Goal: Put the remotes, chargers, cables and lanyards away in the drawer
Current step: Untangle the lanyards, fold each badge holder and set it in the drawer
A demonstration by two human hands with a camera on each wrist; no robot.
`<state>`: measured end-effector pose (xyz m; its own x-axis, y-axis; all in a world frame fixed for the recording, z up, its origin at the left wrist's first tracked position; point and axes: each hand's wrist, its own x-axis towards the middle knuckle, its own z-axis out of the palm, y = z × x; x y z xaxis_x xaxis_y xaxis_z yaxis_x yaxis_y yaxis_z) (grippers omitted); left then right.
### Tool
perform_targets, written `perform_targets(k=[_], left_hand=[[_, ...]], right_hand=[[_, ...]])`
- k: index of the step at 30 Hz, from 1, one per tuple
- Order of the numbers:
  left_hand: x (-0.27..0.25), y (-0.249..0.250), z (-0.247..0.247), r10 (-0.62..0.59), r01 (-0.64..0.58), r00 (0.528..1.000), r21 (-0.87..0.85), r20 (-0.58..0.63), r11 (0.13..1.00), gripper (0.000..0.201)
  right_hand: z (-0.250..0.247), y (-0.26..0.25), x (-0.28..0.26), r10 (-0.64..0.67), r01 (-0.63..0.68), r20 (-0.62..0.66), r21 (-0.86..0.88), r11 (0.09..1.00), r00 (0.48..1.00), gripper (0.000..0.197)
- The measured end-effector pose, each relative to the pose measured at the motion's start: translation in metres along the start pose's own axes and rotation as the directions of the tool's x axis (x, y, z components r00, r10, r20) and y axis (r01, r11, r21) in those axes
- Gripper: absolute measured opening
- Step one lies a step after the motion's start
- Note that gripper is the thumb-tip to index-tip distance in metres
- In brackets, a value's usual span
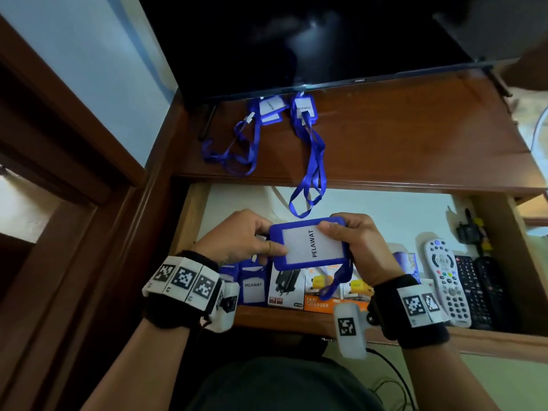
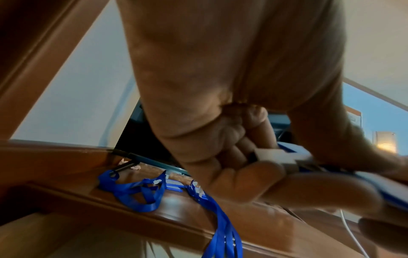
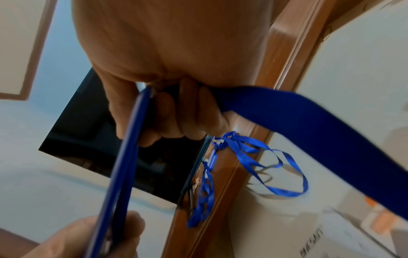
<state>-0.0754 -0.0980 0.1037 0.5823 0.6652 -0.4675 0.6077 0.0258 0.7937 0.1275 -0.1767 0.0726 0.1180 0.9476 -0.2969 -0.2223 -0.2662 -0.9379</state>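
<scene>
Two hands hold one blue badge (image 1: 311,243) above the open drawer (image 1: 504,232). Our left hand (image 1: 240,238) pinches its left edge, thumb on the white card marked PELAWAT; our right hand (image 1: 355,241) has its fingers (image 3: 167,118) clamped on the right edge. The badge's strap (image 3: 309,122) runs out from under the right hand and dangles toward the drawer.

Two more lanyards (image 1: 237,143) lie on the wooden surface (image 1: 415,137) under the TV (image 1: 296,40); the loop of the right-hand one (image 1: 308,188) hangs over the front edge into the drawer opening.

In the drawer, left to right along the front: another badge (image 1: 252,287), a charger box (image 1: 286,287), an orange box (image 1: 320,295) marked FAST CHARGER, a white remote (image 1: 447,280) and black remotes (image 1: 477,289) just beside it. Small dark items (image 1: 471,229) sit in the back right corner; we cannot tell what they are.
</scene>
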Motion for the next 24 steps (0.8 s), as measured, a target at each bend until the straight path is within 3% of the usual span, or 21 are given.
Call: perform_targets(k=[5, 10, 12, 15, 18, 20, 24], left_hand=[[-0.003, -0.014, 0.001, -0.037, 0.029, 0.985, -0.045, -0.171, 0.999, 0.01], [-0.005, -0.026, -0.004, -0.065, 0.015, 0.919, -0.131, -0.39, 0.991, 0.009], [-0.009, -0.025, -0.006, -0.065, -0.009, 0.881, -0.154, -0.468, 0.988, 0.004], [-0.011, -0.029, -0.009, -0.042, -0.055, 0.793, -0.14, -0.608, 0.989, 0.017], [-0.008, -0.032, -0.006, -0.039, -0.058, 0.703, -0.112, -0.71, 0.992, 0.019], [-0.005, -0.031, 0.0, -0.024, -0.012, 0.668, -0.043, -0.744, 0.999, 0.016], [-0.002, -0.028, 0.015, 0.03, 0.118, 0.695, 0.155, -0.718, 0.981, 0.023]], right_hand=[[0.015, 0.01, 0.0, 0.05, -0.052, -0.046, -0.036, 0.998, 0.998, 0.028], [0.025, 0.022, 0.0, 0.062, -0.062, 0.038, -0.01, 0.998, 0.997, 0.034], [0.029, 0.026, -0.001, 0.053, -0.052, 0.079, -0.013, 0.999, 0.995, 0.029], [0.034, 0.029, -0.003, 0.044, -0.037, 0.105, -0.071, 0.997, 0.994, 0.016], [0.039, 0.029, -0.006, 0.054, -0.034, 0.125, -0.153, 0.988, 0.991, 0.021], [0.042, 0.025, -0.009, 0.054, -0.02, 0.146, -0.22, 0.975, 0.988, 0.022], [0.047, 0.008, -0.012, 0.027, 0.036, 0.191, -0.321, 0.946, 0.981, 0.021]])
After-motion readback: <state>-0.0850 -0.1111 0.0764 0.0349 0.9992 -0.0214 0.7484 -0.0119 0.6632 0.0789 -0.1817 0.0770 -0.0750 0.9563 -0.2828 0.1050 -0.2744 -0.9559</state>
